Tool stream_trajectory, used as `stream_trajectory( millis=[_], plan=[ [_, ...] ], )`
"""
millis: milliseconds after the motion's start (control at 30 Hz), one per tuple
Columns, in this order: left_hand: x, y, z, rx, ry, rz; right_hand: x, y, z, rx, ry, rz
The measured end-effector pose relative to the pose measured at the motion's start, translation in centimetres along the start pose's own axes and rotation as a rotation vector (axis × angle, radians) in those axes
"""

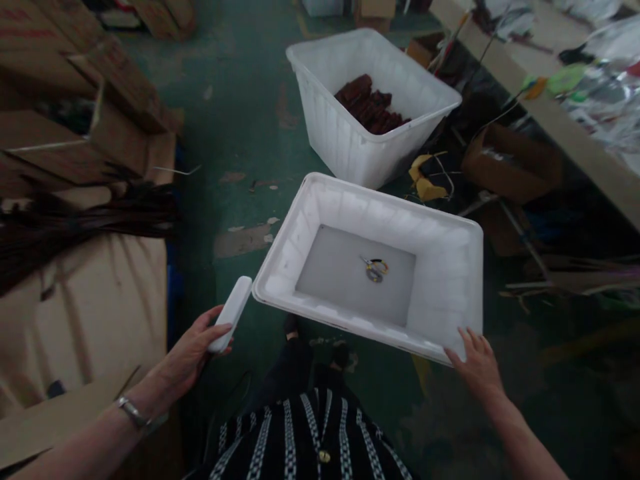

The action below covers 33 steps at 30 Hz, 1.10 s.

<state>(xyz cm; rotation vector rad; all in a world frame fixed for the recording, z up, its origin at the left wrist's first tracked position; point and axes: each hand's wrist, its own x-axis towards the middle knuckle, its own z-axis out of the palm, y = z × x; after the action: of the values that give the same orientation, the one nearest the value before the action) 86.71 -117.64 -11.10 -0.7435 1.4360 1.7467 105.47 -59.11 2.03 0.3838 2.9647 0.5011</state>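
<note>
Two hands in view here. Our left hand (193, 353) is wrapped around the lower end of a slim white handheld device (231, 313), which points up and away toward the near-left corner of the near white tub (453, 267), just short of its rim. There's a metal bracelet (134, 412) on that wrist. Our right hand (475, 363) has fingers spread and lies on the tub's near-right corner, gripping the rim there more than clenching anything.

Inside that tub we only see a pair of small scissors (375, 269) with yellow-and-dark handles, lying flat around the middle of the bottom.

Further out on the green floor (240, 120) sits a second white tub (345, 140), well apart from the first, with a pile of dark reddish pieces (370, 107) in it. Cardboard boxes (85, 107) stack up along the left, and a cluttered counter (580, 133) runs along the right edge.
</note>
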Motion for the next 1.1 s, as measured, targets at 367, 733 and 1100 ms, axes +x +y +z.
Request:
stream_trajectory(
  millis=[367, 733, 1100],
  plan=[
    [-2.2, -0.2, -2.2, -0.119, 0.126, 0.024, 3.9, -11.7, 1.7, -0.144, -0.523, -0.451],
    [-5.5, -5.1, -6.3, -0.379, 0.225, -0.022, 12.3, -32.0, 1.9, -0.203, -0.49, -0.453],
    [-4.0, -13.5, -16.5, -0.672, 0.342, -0.159, 26.4, -54.0, 2.7, -0.381, -0.454, -0.724]
  ],
)
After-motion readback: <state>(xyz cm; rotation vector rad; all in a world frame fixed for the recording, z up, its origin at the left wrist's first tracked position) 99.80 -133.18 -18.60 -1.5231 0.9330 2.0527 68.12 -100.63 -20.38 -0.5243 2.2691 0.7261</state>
